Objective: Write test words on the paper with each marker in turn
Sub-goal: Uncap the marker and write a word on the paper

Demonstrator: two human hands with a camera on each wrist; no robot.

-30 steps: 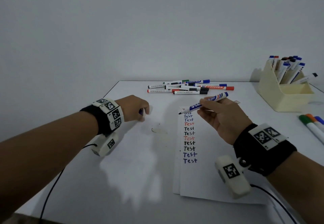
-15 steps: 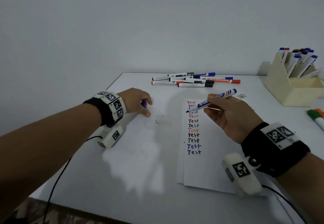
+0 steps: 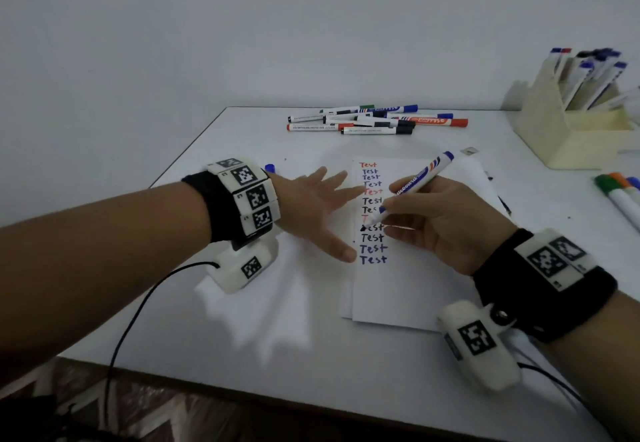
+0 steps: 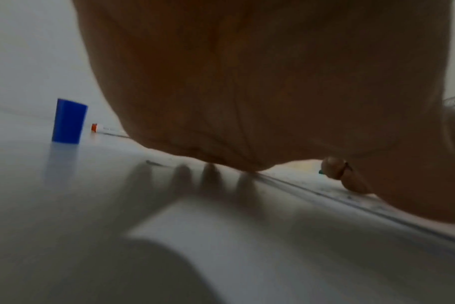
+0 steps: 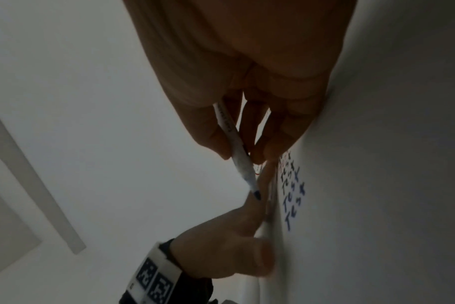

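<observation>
A white paper point(image 3: 415, 285) lies on the table with a column of "Test" words in red, blue and black. My right hand point(image 3: 391, 206) pinches an uncapped blue marker point(image 3: 420, 176), its tip low over the written column. The right wrist view shows that marker point(image 5: 234, 144) between thumb and fingers. My left hand point(image 3: 332, 216) lies open with fingers spread, touching the paper's left edge. The marker's blue cap point(image 3: 269, 167) stands on the table behind my left wrist, and shows upright as the cap point(image 4: 69, 121) in the left wrist view.
Several capped markers point(image 3: 374, 119) lie in a pile at the table's back. A beige holder point(image 3: 571, 143) with more markers stands at the back right. Green and orange markers point(image 3: 620, 195) lie at the right edge. The near table edge point(image 3: 311, 400) runs across below my wrists.
My left hand has let go of the blue cap, slid right and spread flat at the paper's edge. My right hand has lowered the marker tip towards the written column.
</observation>
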